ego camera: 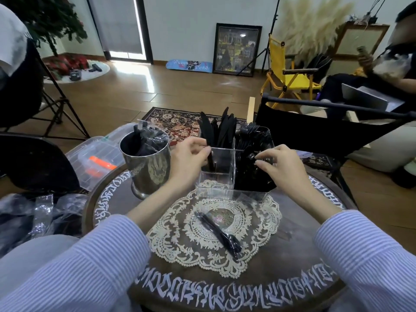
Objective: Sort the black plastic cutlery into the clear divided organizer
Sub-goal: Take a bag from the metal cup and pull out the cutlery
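Partly hidden, cutlery types in clear organizer at table centre hard to tell, left hand curled, pinching a black piece at near-left compartment, right hand gripping cutlery in right compartment, wrapped cutlery near on doily.

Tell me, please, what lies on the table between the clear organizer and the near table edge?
In the head view, a wrapped black cutlery piece lies diagonally on the lace doily, nearer than the organizer.

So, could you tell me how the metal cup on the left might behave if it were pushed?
The metal cup is tall on a narrower foot and stuffed with wrapped cutlery rising past its rim, so it may tip rather than slide. Its shiny wall probably feels slippery.
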